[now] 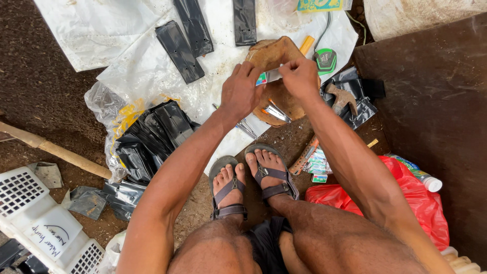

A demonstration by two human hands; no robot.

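Hands: left hand [241,91] and right hand [300,77] met above a wooden block [274,56], each pinching one end of a thin metal strip [273,75].
Left hand: fingers curled narrow, tips closed on the strip's left end, beside a small patch of red, green and blue print.
Right hand: thumb and forefinger closed on the strip's right end, the other fingers folded in.
Metal strip: held level between both hands, just over the middle of the block, not touching it as far as could be told.
Wooden block: round and brown, it rested on a white plastic sheet [152,66]; a few shiny metal pieces [276,112] lay on its near edge.
Black bags: three flat, long black bags [178,50] lay on the sheet beyond the left hand; a crumpled heap of more black bags [149,137] sat in clear plastic with yellow print, left of the feet.
Tools: a hammer [341,97] lay on black plastic just right of the block; a green and grey tape measure [325,60] lay beyond it.
Packages: small white cartons with green and red print [318,167] lay beside the right foot; a red plastic bag [421,198] sat under the right forearm, with a white-capped bottle [423,176] on it.
Crate: a white slatted crate [35,213] stood at lower left, bearing a white handwritten label.
Card: a yellow and teal printed card [319,5] lay at the top edge.
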